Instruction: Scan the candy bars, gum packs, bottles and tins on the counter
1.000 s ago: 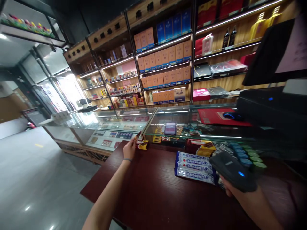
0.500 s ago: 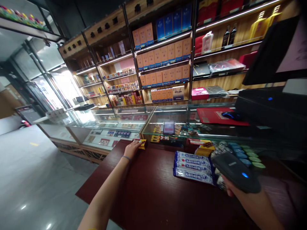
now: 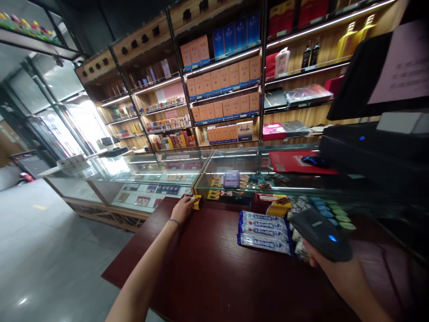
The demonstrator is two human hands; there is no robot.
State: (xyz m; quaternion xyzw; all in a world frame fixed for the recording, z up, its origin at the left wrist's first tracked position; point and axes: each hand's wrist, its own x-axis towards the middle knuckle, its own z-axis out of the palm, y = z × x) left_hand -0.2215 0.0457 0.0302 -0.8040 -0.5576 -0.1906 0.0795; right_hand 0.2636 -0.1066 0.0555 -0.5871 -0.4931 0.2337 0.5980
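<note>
My left hand [image 3: 182, 209] is stretched out to the far edge of the dark red counter, its fingers closed on a small yellow and brown packet [image 3: 197, 202]. My right hand [image 3: 318, 259] grips a black barcode scanner [image 3: 320, 232] with a blue light on its top. Just left of the scanner lies a row of blue and white wrapped bars [image 3: 264, 232]. Behind them sits a stack of yellow packets [image 3: 279, 207]. Silvery packs [image 3: 299, 206] are partly hidden by the scanner, with blue round-ended packs [image 3: 325, 210] and green ones [image 3: 341, 214] beside them.
The dark red counter [image 3: 208, 268] meets a glass display case [image 3: 231, 161]. A red mat [image 3: 295, 162] with a computer mouse [image 3: 313, 160] lies on the glass. At the right stand a monitor [image 3: 355, 76] and a black machine [image 3: 372, 152]. Shelves of boxes [image 3: 221, 80] line the back.
The whole view has shifted a little, so things sit slightly further left. Both hands keep their holds, on the packet and the scanner.
</note>
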